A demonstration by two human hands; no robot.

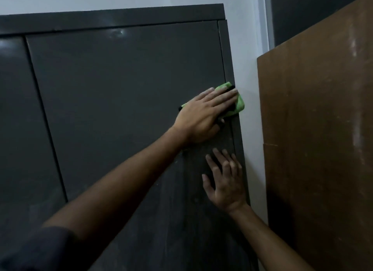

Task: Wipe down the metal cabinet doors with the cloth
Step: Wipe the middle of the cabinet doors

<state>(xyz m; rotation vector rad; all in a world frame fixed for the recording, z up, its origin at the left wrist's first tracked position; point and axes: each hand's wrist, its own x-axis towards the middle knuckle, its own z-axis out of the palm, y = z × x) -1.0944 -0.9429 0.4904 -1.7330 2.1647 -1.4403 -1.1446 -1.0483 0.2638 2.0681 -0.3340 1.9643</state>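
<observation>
A dark grey metal cabinet fills the view, with its right door (125, 101) in front of me and a sliver of its left door (18, 119) at the frame's left edge. My left hand (203, 117) presses a green cloth (239, 103) flat against the right door near its right edge, fingers straight and pointing right. Most of the cloth is hidden under the hand. Just below, my right hand (226, 182) rests flat on the same door with fingers spread, holding nothing. Dusty streaks show on the door's lower part.
A tall brown board (319, 141) leans at the right, close beside the cabinet. A narrow strip of white wall (250, 69) shows between them. The cabinet's top edge (113, 18) runs across the upper frame.
</observation>
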